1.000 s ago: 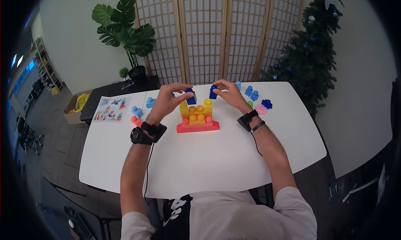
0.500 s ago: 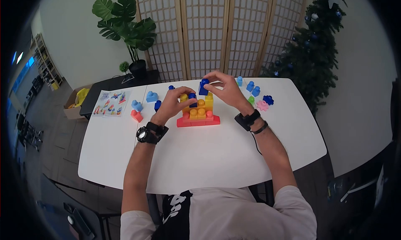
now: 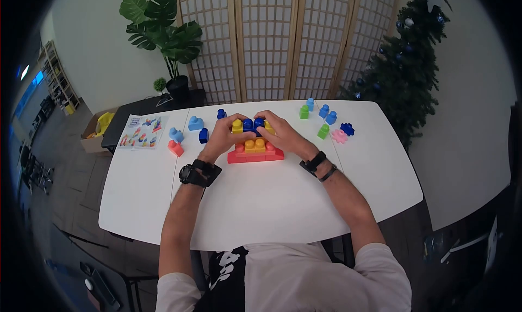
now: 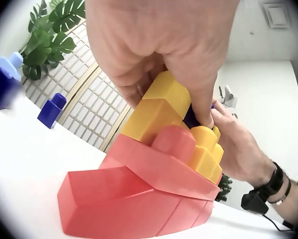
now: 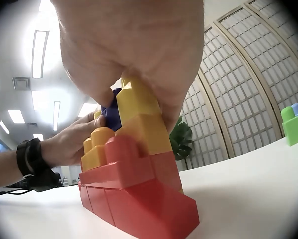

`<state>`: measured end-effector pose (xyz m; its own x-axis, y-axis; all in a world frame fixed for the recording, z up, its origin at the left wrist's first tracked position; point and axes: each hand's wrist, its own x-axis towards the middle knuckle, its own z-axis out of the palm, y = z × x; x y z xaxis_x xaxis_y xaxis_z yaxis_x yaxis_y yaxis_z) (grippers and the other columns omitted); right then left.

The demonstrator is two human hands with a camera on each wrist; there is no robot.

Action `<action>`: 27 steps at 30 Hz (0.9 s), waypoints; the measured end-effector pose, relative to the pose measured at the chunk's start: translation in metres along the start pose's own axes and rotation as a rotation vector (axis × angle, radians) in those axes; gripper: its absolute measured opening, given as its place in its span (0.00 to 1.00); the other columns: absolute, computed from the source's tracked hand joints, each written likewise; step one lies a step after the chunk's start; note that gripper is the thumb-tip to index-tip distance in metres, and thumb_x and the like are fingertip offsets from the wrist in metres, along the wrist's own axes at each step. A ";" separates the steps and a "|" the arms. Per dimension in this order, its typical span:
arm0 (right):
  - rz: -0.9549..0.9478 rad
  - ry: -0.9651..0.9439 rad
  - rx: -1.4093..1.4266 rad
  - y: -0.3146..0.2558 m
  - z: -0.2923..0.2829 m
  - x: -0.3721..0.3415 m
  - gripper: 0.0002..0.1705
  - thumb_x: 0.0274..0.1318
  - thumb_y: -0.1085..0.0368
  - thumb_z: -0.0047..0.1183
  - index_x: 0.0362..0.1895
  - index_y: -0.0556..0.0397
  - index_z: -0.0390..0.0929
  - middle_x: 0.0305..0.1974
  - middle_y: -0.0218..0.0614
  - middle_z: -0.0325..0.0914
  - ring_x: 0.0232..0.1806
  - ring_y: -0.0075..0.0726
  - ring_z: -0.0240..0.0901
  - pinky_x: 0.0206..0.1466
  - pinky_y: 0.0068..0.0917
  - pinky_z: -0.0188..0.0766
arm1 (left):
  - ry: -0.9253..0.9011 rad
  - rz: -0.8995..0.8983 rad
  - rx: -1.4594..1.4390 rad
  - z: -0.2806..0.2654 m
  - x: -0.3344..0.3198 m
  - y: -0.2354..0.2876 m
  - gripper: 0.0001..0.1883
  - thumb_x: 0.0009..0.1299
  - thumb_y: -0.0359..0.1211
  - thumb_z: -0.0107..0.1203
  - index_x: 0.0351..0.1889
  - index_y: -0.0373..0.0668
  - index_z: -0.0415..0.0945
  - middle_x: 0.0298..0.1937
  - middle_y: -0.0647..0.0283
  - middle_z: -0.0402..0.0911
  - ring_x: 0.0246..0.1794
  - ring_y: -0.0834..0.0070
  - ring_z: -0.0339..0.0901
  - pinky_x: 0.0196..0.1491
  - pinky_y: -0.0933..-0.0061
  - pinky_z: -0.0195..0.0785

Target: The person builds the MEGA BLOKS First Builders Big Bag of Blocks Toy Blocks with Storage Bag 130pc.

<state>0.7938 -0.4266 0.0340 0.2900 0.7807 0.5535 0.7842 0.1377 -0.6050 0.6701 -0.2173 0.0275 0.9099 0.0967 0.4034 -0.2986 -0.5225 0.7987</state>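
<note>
A stack of toy building blocks stands at the middle of the table, with a wide red base (image 3: 255, 157) and yellow-orange blocks (image 3: 250, 145) above. Yellow blocks (image 4: 168, 94) rise at both ends of it. Two dark blue blocks (image 3: 248, 125) sit side by side between them. My left hand (image 3: 222, 136) pinches the left blue block, thumb in front and fingers behind. From the other side, my right hand (image 3: 283, 135) grips the right blue block in the same way. In both wrist views the palms hide much of the blue blocks (image 5: 111, 112).
Left of the stack lie light blue blocks (image 3: 196, 123), dark blue blocks (image 3: 204, 136), a red block (image 3: 175, 148) and a picture sheet (image 3: 144, 131). To the right are green blocks (image 3: 323, 131), more light blue ones (image 3: 331, 117), a pink gear-shaped piece (image 3: 340, 136) and a dark blue one (image 3: 347, 129).
Both hands have come down and together over the stack. The two dark blue blocks, earlier held apart above it, now sit side by side between the yellow blocks.
</note>
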 end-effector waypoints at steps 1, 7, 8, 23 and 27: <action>0.017 -0.019 -0.012 -0.002 -0.001 0.000 0.18 0.74 0.62 0.55 0.62 0.55 0.71 0.58 0.48 0.79 0.59 0.58 0.80 0.64 0.45 0.76 | -0.005 -0.025 -0.060 0.000 -0.001 0.000 0.18 0.68 0.32 0.78 0.51 0.39 0.83 0.44 0.69 0.87 0.44 0.83 0.83 0.50 0.78 0.80; 0.010 -0.011 -0.041 -0.003 0.000 -0.001 0.18 0.74 0.62 0.55 0.62 0.55 0.72 0.57 0.49 0.77 0.61 0.60 0.78 0.64 0.45 0.75 | 0.031 -0.090 -0.096 0.007 -0.006 0.002 0.19 0.70 0.33 0.77 0.54 0.39 0.81 0.45 0.69 0.86 0.44 0.84 0.83 0.51 0.80 0.80; 0.002 -0.009 -0.047 -0.003 0.000 -0.001 0.18 0.74 0.62 0.55 0.62 0.55 0.72 0.57 0.49 0.77 0.60 0.60 0.78 0.64 0.45 0.75 | 0.029 -0.091 -0.097 0.008 -0.006 0.002 0.19 0.70 0.33 0.77 0.54 0.39 0.81 0.45 0.69 0.86 0.44 0.84 0.83 0.51 0.80 0.80; -0.014 -0.024 -0.027 0.003 0.001 -0.001 0.22 0.67 0.67 0.57 0.62 0.55 0.71 0.56 0.48 0.75 0.61 0.59 0.78 0.65 0.45 0.75 | -0.022 -0.138 -0.138 0.006 -0.005 -0.003 0.19 0.71 0.33 0.75 0.55 0.39 0.82 0.46 0.69 0.87 0.44 0.84 0.84 0.50 0.80 0.81; -0.003 -0.023 -0.021 0.001 0.001 -0.002 0.22 0.67 0.67 0.57 0.63 0.55 0.71 0.57 0.48 0.75 0.60 0.59 0.78 0.65 0.45 0.75 | -0.009 -0.124 -0.176 0.010 -0.005 -0.012 0.19 0.72 0.34 0.75 0.55 0.42 0.80 0.46 0.70 0.86 0.43 0.85 0.83 0.49 0.81 0.81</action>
<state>0.7932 -0.4269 0.0320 0.2747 0.7943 0.5418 0.7968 0.1274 -0.5907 0.6722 -0.2199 0.0115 0.9451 0.1434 0.2937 -0.2290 -0.3506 0.9081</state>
